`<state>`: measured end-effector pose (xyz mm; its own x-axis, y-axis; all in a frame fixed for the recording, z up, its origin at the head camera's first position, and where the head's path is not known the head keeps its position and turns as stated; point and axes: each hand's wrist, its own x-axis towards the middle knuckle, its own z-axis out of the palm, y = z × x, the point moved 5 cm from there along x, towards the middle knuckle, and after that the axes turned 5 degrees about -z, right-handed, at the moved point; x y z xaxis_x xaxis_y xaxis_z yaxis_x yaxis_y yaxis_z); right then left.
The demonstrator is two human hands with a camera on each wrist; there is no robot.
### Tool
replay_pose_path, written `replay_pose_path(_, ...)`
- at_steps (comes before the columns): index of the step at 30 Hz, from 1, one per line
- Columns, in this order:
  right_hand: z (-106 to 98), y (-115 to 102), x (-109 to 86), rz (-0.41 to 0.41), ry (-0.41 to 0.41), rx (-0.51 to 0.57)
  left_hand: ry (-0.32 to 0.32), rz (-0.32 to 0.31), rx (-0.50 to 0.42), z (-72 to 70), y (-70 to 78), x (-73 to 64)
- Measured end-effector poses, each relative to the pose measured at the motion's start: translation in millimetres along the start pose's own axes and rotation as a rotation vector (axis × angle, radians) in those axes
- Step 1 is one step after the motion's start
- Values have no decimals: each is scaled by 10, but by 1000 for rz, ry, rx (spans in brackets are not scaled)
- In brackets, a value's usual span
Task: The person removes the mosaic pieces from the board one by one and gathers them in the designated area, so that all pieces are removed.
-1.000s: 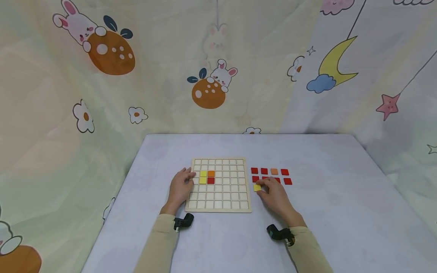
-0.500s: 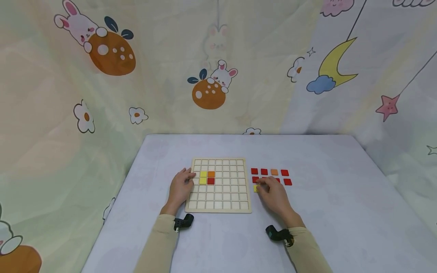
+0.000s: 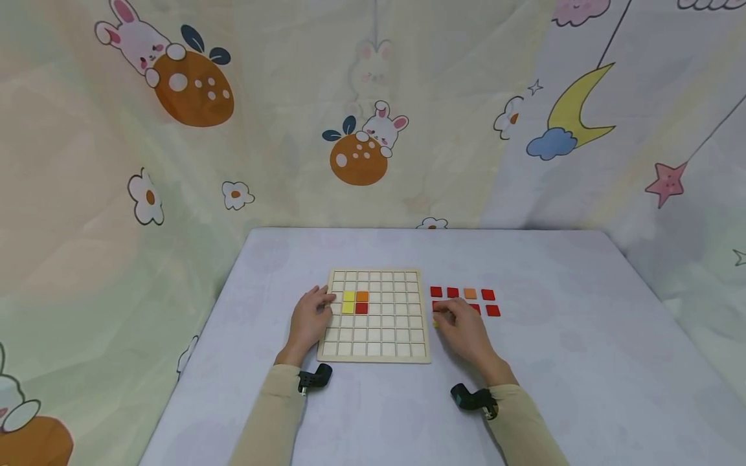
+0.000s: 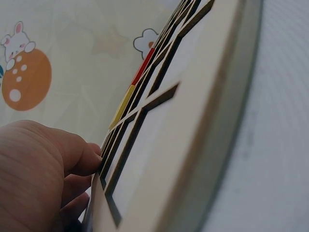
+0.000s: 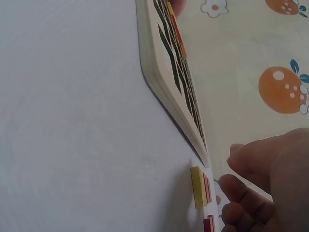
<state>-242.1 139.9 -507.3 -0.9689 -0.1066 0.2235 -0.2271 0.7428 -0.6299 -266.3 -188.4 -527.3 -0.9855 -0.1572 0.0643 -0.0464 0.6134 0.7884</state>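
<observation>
A wooden grid board [image 3: 390, 356] lies flat on the table, with two yellow tiles [image 3: 348, 301], an orange tile [image 3: 362, 296] and a red tile [image 3: 361, 308] set in its squares. My left hand [image 3: 309, 320] rests at the board's left edge, fingertips touching the rim. Beside the board's right edge, my right hand [image 3: 465, 330] hovers low with loosely bent fingers. In the right wrist view a loose yellow tile [image 5: 197, 187] sits on the table, apart from the fingers; thumb and forefinger have a gap between them. From the head, that tile is mostly hidden by the hand.
Right of the board, two rows of loose tiles include several red tiles [image 3: 488, 294] and one orange tile [image 3: 470, 294]; my right hand covers part of the nearer row. A cartoon-printed cloth [image 3: 291, 129] hangs behind the white table [image 3: 583, 336].
My right hand has shifted slightly left over the yellow tile, which was in plain sight a second ago and is now mostly covered. The left hand stays at the board.
</observation>
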Motion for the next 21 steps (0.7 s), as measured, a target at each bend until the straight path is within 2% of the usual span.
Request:
replay_pose_path(9, 103, -126, 87, 7, -37, 39, -6, -4, 1, 28, -44, 23)
replay_pose_path(21, 432, -458, 228, -112, -54, 87, 6, 11, 4, 18, -18, 6)
